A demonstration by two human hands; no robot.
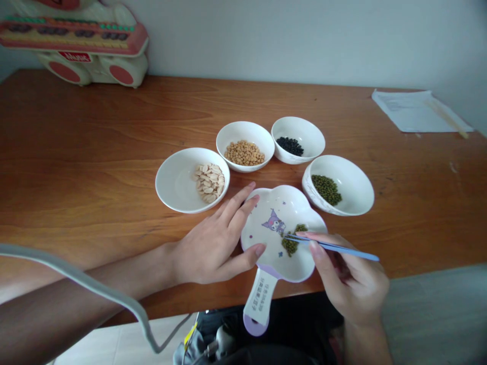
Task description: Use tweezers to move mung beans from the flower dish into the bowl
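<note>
A white flower-shaped dish (272, 253) with a lilac rim, a cartoon print and a labelled handle lies at the table's front edge. Small green mung beans (291, 246) are gathered in its right half. My left hand (218, 241) rests with fingers spread along the dish's left rim, thumb reaching over its edge. Between the thumb and fingers of my right hand (350, 276) is a pair of blue tweezers (338, 248), their tips down among the mung beans. Whether the tips grip a bean is too small to tell.
Beyond the dish stand white bowls: one with pale flat seeds (209, 182), one with soybeans (244, 153), one with black beans (289, 146), one with mung beans (326, 189). A toy keyboard (76, 43) and paper (414, 111) lie at the back. A grey cable (102, 289) crosses my left forearm.
</note>
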